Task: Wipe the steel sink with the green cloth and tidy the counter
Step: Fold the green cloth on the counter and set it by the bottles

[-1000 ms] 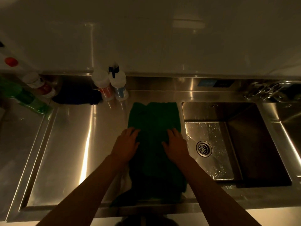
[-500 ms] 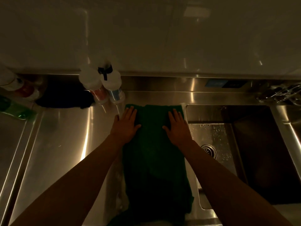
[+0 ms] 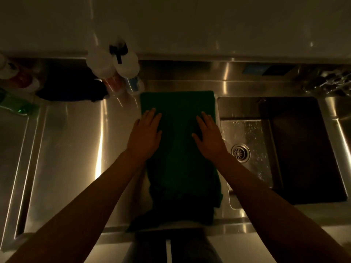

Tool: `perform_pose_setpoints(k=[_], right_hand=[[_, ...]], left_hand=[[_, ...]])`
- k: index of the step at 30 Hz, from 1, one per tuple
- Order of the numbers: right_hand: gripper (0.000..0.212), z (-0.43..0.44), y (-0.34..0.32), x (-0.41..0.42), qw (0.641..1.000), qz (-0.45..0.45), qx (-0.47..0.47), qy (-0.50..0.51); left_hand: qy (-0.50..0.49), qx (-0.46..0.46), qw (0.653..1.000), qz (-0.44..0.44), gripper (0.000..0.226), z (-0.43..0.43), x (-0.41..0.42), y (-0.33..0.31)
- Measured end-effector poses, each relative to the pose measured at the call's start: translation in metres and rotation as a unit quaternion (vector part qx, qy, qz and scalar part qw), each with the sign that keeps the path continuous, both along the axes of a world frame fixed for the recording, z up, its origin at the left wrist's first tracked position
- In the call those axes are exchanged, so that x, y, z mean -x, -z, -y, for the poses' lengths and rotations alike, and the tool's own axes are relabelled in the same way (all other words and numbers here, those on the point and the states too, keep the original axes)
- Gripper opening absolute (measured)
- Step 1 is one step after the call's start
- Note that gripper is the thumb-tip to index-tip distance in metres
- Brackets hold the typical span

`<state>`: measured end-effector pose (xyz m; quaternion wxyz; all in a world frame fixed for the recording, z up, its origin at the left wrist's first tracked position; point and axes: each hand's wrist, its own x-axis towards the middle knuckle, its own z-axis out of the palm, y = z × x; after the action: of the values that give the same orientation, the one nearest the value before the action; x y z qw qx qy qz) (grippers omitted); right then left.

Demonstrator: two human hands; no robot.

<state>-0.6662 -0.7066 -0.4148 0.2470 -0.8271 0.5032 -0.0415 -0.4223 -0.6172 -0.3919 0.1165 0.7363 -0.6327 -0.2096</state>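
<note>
We've got the green cloth (image 3: 178,149) spread flat on the counter (image 3: 76,149), a long dark-green rectangle. Its far edge is straight; its near end is rumpled and droops over the front lip. Just right of it sits the steel sink (image 3: 245,128), its floor beaded with water around the round drain (image 3: 240,153).

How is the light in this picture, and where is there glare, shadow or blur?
Head view: dim, warm yellowish light overall; head view: bright glare streaks on the steel counter left of the green cloth; head view: the right part of the sink lies in deep shadow; head view: the white bottles at the back look soft and blurred.
</note>
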Motion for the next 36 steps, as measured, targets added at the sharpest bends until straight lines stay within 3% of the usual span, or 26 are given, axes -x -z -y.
perform_pose_setpoints(k=[4,7,12,15,18,21,26,29,31,34,36], right_hand=[[0.07,-0.101,0.0,0.032,0.997,0.021,-0.021,-0.073],[0.065,-0.155,-0.003,0.052,0.996,0.033,-0.036,-0.075],[0.045,-0.206,-0.018,0.084,0.995,0.026,-0.002,-0.094],[0.034,-0.225,-0.024,0.093,0.992,0.013,0.026,-0.124],[0.037,-0.238,-0.02,0.098,0.992,-0.01,0.016,-0.122],[0.05,-0.246,-0.015,0.107,0.996,-0.037,-0.007,-0.078],[0.059,-0.256,-0.005,0.112,0.99,-0.073,-0.011,-0.118],[0.054,-0.26,-0.006,0.108,0.991,-0.066,0.001,-0.114],[0.043,-0.258,-0.008,0.107,0.996,-0.041,0.015,-0.082],[0.028,-0.252,-0.008,0.106,0.996,-0.043,0.023,-0.069],[0.026,-0.248,-0.007,0.104,0.994,-0.062,0.032,-0.08]], left_hand=[[0.041,0.008,0.998,-0.043,0.056,-0.099,0.039,-0.015],[0.032,-0.038,0.997,-0.064,0.039,-0.161,0.051,-0.018],[0.087,-0.096,0.99,-0.062,0.036,-0.22,0.055,-0.012],[0.137,-0.096,0.985,-0.032,0.048,-0.233,0.065,-0.004],[0.12,-0.109,0.987,0.014,0.054,-0.237,0.061,0.003],[0.074,-0.125,0.988,0.053,0.048,-0.244,0.045,0.002],[0.007,-0.12,0.988,0.096,0.034,-0.271,0.04,-0.006],[-0.023,-0.143,0.986,0.081,0.031,-0.281,0.048,-0.008],[-0.024,-0.109,0.993,0.049,0.032,-0.283,0.054,-0.007],[0.054,-0.048,0.997,0.018,0.031,-0.286,0.065,-0.003],[0.079,-0.062,0.995,0.017,0.039,-0.285,0.068,-0.002]])
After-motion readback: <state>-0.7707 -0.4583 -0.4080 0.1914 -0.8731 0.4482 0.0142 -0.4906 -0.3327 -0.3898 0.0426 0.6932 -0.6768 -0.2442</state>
